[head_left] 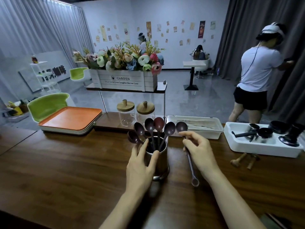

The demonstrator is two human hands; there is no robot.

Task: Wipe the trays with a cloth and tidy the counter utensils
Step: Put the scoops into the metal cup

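Note:
A metal utensil cup (pixel 162 160) stands in the middle of the wooden counter (pixel 66 162), with several dark brown spoons (pixel 158 124) sticking up out of it. My left hand (pixel 141 164) grips the cup's left side, fingers curled over its rim. My right hand (pixel 200 151) pinches one more dark spoon (pixel 181 127) by the handle just right of the cup, bowl up, the handle end low near the counter. A stack of trays (pixel 71 119), orange on top, lies at the back left. No cloth is in view.
Two glass jars (pixel 127 113) with wooden lids stand behind the cup under a shelf bearing a flower box (pixel 123 80). A white lidded bin (pixel 194 127) and a white tray of coffee tools (pixel 264 139) lie to the right. A person (pixel 257 73) stands beyond the counter.

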